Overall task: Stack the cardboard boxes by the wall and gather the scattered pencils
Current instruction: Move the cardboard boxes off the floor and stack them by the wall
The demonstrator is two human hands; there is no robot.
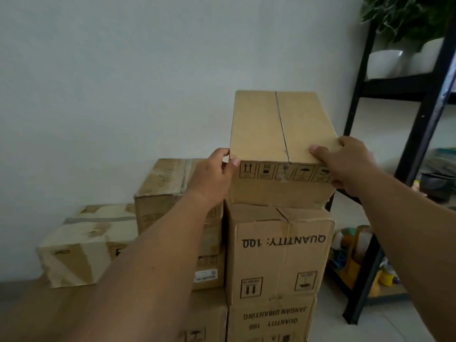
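1. Two hands hold the top box (pixel 278 134) in the head view. The left hand (pixel 212 180) wraps the near left corner, with the thumb on the front edge and the fingers curled round the side. The right hand (pixel 345 164) clamps the near right corner, thumb flat on the lid and fingers folded down the side.
2. Gripping opposite corners probably lets the person square the box over the one below without tipping it.
3. The top box sits on the printed box (pixel 278 253), whose "QUANTITY: 100" label reads upside down. Their front edges are roughly in line. Whether the full weight is already down I cannot tell.
4. The printed box rests on a bottom box (pixel 271 322), and together they make the tallest column. It stands close to the wall (pixel 123 82), which should steady it from behind.
5. Left of the column and touching it is a taped box (pixel 167 193) on a shorter pile. Further left, a low box (pixel 81 245) also lies by the wall, so the row steps upward to the right.
6. A black rack (pixel 419 95) with white pots (pixel 385 62) stands just beside the column. That leaves the right hand little room, so the release may call for a careful straight pull back.
7. No pencils are in view. Stacking looks nearly done, and gathering them is presumably the job left.
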